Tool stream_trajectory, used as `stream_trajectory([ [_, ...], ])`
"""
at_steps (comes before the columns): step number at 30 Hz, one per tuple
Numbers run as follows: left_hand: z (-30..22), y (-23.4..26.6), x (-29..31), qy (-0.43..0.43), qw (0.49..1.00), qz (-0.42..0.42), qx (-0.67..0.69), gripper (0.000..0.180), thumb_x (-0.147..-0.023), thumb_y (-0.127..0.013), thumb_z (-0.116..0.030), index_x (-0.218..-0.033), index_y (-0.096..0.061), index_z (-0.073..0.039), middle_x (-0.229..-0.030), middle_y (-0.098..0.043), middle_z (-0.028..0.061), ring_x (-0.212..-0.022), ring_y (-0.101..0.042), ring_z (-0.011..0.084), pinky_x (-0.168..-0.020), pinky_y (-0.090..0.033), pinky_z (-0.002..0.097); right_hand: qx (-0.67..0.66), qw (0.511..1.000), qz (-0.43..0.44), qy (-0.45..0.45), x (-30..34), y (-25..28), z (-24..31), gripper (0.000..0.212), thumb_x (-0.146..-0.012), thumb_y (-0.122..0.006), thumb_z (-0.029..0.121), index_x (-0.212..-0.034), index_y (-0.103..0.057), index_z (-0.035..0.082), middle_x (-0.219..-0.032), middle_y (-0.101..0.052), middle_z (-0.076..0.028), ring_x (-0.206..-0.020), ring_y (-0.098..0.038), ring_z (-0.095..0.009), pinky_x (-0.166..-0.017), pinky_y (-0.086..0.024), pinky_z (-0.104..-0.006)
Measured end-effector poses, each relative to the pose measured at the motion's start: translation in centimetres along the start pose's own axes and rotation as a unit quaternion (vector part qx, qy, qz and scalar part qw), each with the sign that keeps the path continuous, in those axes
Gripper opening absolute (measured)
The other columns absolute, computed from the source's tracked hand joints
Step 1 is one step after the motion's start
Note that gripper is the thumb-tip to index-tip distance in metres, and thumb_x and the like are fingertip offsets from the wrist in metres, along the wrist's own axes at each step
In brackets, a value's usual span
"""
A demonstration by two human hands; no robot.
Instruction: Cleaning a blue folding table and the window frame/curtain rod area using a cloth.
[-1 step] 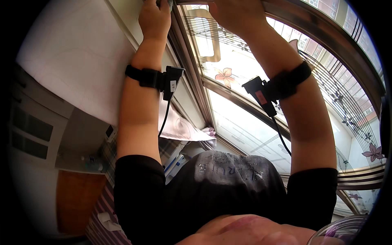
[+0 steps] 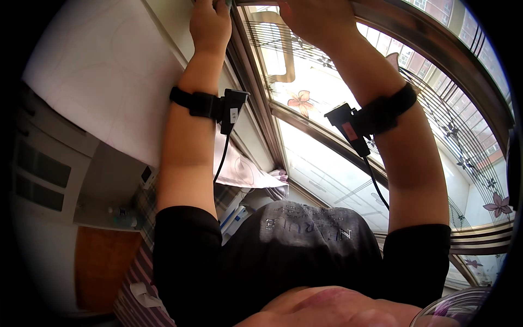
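Observation:
Both my arms reach up to a metal-framed window. At the top edge my left hand [image 2: 211, 26] is closed, next to the brown metal window frame [image 2: 248, 68]. A bit of something grey-green [image 2: 224, 4] shows at its fingers; its kind is not clear, and the picture's edge cuts it off. My right hand [image 2: 316, 20] is raised against the upper frame, in front of the window glass [image 2: 321, 71] with its flower and line patterns. Its fingertips lie mostly outside the picture, so its grip is hidden.
A pale curtain or cloth [image 2: 103, 71] spreads at the left. Black straps with small cabled devices [image 2: 234, 109] sit on both forearms. Lower left are a white cabinet [image 2: 49, 169], an orange-brown panel [image 2: 103, 267] and striped fabric [image 2: 136, 294]. Buildings show beyond the glass.
My left hand and forearm have shifted slightly to the right and down. My right arm has hardly moved.

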State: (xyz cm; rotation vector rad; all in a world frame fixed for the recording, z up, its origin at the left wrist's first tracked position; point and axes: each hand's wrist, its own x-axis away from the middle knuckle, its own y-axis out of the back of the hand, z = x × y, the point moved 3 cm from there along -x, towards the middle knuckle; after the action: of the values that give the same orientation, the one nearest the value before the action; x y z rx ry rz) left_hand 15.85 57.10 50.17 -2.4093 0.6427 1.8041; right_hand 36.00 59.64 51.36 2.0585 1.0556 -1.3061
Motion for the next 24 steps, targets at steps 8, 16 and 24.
stream_trajectory([
  [8, 3.1, -3.5, 4.6, -0.177, 0.962, -0.048, -0.200, 0.039, -0.087, -0.052, 0.000, -0.124, -0.047, 0.010, -0.128, -0.048, 0.0312, -0.120, -0.047, 0.0447, -0.103, -0.040, 0.0461, 0.011, 1.000, 0.016, -0.019, 0.3, 0.0, 0.6, 0.019, -0.075, -0.056, 0.009, -0.088, -0.068, 0.015, -0.102, -0.065, -0.006, -0.102, -0.058, -0.023, -0.097, -0.038, -0.0391],
  [16, 2.8, -2.5, 6.3, -0.165, 0.971, -0.058, -0.166, 0.039, -0.084, -0.055, 0.001, -0.123, -0.049, 0.004, -0.123, -0.050, 0.0285, -0.113, -0.048, 0.0457, -0.097, -0.041, 0.0477, 0.036, 0.998, 0.047, 0.007, 0.4, -0.5, 0.7, 0.017, -0.071, -0.060, 0.010, -0.084, -0.069, 0.015, -0.101, -0.064, -0.004, -0.098, -0.058, -0.022, -0.096, -0.038, -0.0407],
  [24, 3.6, -1.1, 8.1, -0.125, 0.990, 0.008, -0.071, 0.043, -0.080, -0.058, 0.001, -0.123, -0.050, 0.002, -0.125, -0.049, 0.0256, -0.113, -0.048, 0.0449, -0.098, -0.040, 0.0475, -0.155, 0.965, 0.094, -0.189, 3.7, -0.8, 5.7, 0.011, -0.076, -0.064, 0.007, -0.086, -0.067, 0.012, -0.096, -0.062, -0.005, -0.093, -0.057, -0.025, -0.082, -0.043, -0.0414],
])
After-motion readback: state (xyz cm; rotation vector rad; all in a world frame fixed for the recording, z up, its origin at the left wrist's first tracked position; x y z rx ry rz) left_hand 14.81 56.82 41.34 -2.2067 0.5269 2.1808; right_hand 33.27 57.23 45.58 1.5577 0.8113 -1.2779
